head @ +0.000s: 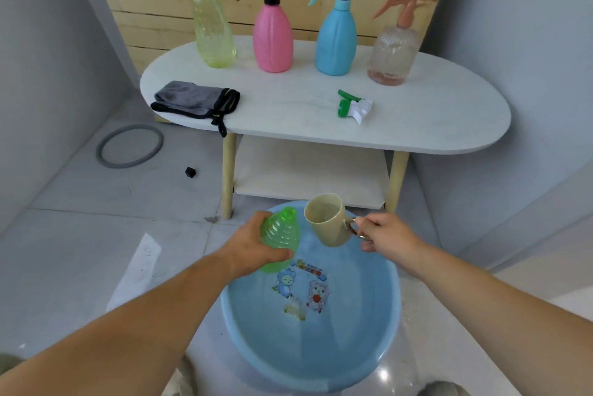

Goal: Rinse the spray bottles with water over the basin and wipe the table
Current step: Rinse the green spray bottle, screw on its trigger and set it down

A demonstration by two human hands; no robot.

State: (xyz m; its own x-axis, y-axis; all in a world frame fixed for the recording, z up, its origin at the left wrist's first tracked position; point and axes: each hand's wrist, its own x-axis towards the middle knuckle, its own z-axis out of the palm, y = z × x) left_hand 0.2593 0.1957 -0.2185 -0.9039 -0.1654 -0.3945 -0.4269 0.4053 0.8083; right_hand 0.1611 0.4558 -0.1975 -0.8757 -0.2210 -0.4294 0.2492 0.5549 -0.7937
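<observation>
Left grip curled round the lower body of the uncapped green bottle, which is held tilted above the far side of the blue basin; right grip pinching the handle of a beige mug, tipped toward the bottle's open neck and just beside it; whether the mug holds water cannot be told. The bottle, thin ribbed translucent plastic, is judged light, yielding under a squeeze and slippery once wet; the ribbed shoulder and waist offer the surest hold. Beyond, a white oval tabletop carries the bottle's green-and-white spray head, a folded grey cloth and four capped spray bottles: yellow-green, pink, blue, clear; pale tiled floor, grey walls, a grey ring at left.
</observation>
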